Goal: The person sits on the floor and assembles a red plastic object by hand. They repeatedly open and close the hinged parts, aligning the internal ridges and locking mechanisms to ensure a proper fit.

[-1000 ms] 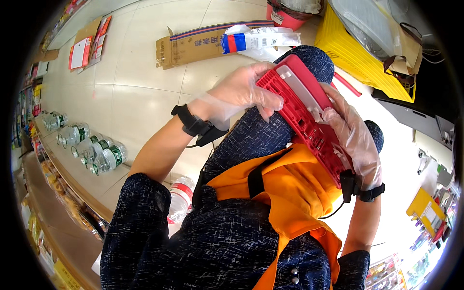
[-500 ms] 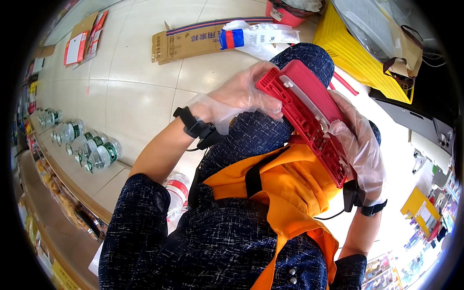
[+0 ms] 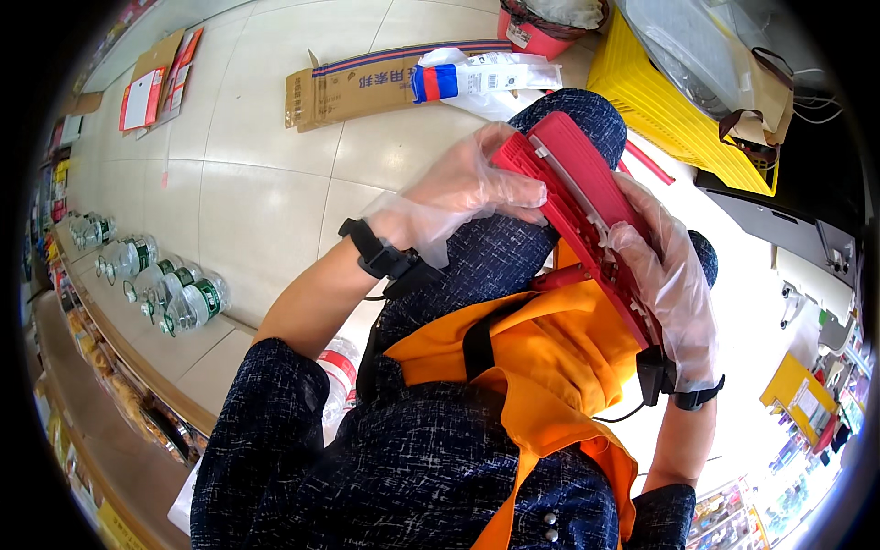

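Note:
A long red plastic piece (image 3: 577, 174) lies slantwise above my lap, held in both hands. It has a smooth-backed side, an inner side with ribs and slots, and a pale strip along its length. A short red arm (image 3: 561, 278) sticks out below it over my orange apron (image 3: 541, 344). My left hand (image 3: 477, 183), in a clear plastic glove, grips its upper left end with the thumb across the edge. My right hand (image 3: 674, 275), gloved too, wraps its right side, fingers behind and thumb near the pale strip.
Flattened cardboard (image 3: 357, 87) with a plastic-wrapped package (image 3: 486, 79) lies on the tiled floor ahead. A yellow basket (image 3: 674, 101) and red bin (image 3: 536, 32) stand at far right. Red rods (image 3: 651, 162) lie beyond my knee. Clear bottles (image 3: 197, 301) line the shelf at left.
The red piece has turned in my hands, so less of its ribbed inner side shows and the short red arm stands out below. Both hands keep their hold.

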Tool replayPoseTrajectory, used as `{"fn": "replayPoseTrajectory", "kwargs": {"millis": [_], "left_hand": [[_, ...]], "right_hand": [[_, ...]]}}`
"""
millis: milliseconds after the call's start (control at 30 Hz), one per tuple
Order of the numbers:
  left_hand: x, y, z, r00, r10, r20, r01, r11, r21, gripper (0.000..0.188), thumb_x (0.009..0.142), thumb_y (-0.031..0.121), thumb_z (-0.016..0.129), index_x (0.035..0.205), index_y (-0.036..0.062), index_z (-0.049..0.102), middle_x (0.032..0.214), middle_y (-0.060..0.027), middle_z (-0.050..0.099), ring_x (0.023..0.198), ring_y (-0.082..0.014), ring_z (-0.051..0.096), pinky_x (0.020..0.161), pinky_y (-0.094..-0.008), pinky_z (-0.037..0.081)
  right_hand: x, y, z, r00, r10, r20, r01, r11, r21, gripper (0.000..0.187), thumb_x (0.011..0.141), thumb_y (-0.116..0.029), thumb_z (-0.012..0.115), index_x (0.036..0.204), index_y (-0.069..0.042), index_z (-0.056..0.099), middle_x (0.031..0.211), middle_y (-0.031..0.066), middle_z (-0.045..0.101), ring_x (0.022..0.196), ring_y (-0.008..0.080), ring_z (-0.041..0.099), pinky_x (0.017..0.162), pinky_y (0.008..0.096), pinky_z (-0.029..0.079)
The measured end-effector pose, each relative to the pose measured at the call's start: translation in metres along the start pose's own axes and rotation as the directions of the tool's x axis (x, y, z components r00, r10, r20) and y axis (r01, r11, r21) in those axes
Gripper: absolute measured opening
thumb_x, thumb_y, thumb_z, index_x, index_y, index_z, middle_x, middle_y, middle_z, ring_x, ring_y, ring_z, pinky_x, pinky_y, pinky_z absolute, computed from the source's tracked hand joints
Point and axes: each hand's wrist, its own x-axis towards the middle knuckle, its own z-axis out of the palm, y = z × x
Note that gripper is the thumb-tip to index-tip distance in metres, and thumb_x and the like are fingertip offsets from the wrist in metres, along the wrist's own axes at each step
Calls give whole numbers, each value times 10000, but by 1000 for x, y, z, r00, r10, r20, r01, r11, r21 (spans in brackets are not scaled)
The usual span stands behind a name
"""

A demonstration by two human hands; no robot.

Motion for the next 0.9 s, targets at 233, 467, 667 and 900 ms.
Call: {"fn": "replayPoseTrajectory", "kwargs": {"millis": [233, 467, 667, 900], "left_hand": [[-1, 1, 3, 1000, -9, -10, 9, 1000, 1, 732, 874, 99, 840, 1427, -51, 385, 1235, -203, 682, 1101, -288, 727, 901, -419, 652], [3, -5, 4, 999, -8, -43, 7, 1000, -26, 708, 884, 98, 831, 1423, -35, 391, 1236, -186, 671, 1086, -273, 729, 911, -423, 654], [1, -2, 5, 999, -12, -46, 12, 1000, -9, 691, 891, 105, 826, 1419, -28, 400, 1243, -178, 664, 1086, -268, 728, 910, -416, 654], [-1, 1, 9, 998, -2, -60, 2, 1000, 6, 709, 896, 134, 827, 1437, -28, 399, 1268, -168, 652, 1104, -266, 721, 917, -413, 651]], "right_hand": [[4, 3, -4, 997, -72, -1, 72, 997, -14, 489, 1050, -249, 590, 1444, 39, 560, 1283, 158, 660, 1104, 190, 658, 1015, 313, 502], [7, 15, -3, 1000, 19, -12, -17, 993, 119, 491, 1067, -284, 582, 1460, 10, 563, 1310, 154, 648, 1138, 201, 662, 1011, 314, 511], [9, 18, -2, 997, 74, -15, -70, 977, 202, 495, 1065, -288, 588, 1467, 0, 563, 1299, 153, 660, 1110, 181, 675, 980, 303, 532], [8, 8, 2, 998, 58, -5, -57, 992, 113, 505, 1054, -276, 590, 1460, 21, 553, 1215, 139, 682, 1000, 145, 668, 935, 284, 527]]}}
